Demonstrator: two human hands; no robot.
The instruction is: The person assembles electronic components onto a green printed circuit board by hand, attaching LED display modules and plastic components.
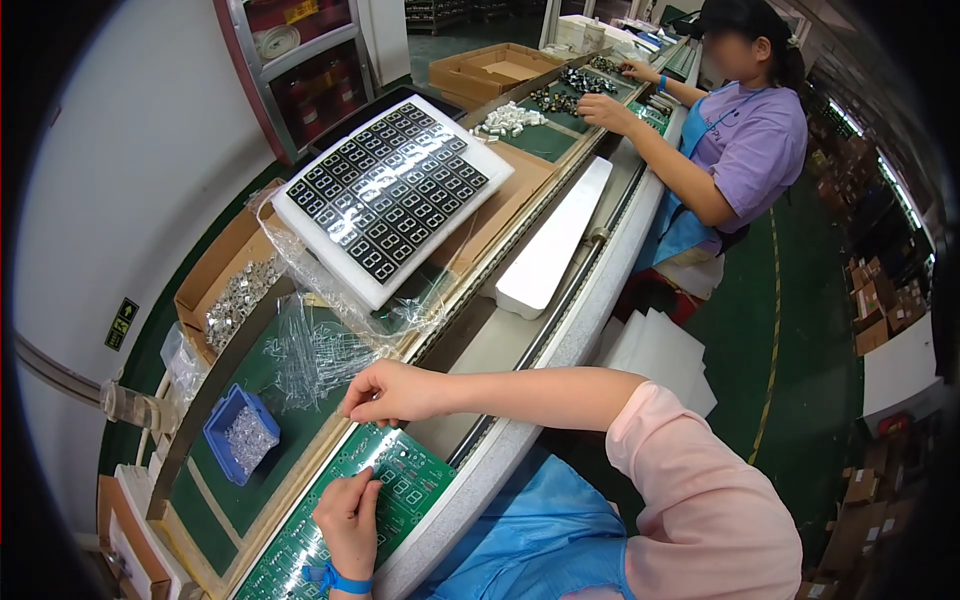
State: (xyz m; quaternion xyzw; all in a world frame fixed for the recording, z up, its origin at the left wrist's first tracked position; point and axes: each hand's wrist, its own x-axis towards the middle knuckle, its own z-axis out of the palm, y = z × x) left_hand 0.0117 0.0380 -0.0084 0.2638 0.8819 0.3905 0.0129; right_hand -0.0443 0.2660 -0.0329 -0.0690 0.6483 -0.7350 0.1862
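Over a green circuit board (425, 475) with white printed digit outlines, my left hand (348, 515) is closed, its thumb and fingertips pinched together close to the surface. A blue strap (335, 578) circles that wrist. My right hand (395, 392) hovers at the board's far edge with its fingers curled into a pinch. Whatever either hand grips is too small or too hidden to make out. Near the right fingertips lies a loose heap of thin-legged components (315, 350). A blue bin (240, 435) holds small clear parts to the left of the boards.
A white foam block (480, 180) carrying black digit displays rests beyond the heap. Behind it is a cardboard box (190, 290) of small metal parts. A long white foam piece (555, 240) lies along the rail. Farther off, a co-worker (745, 140) handles components at the same line.
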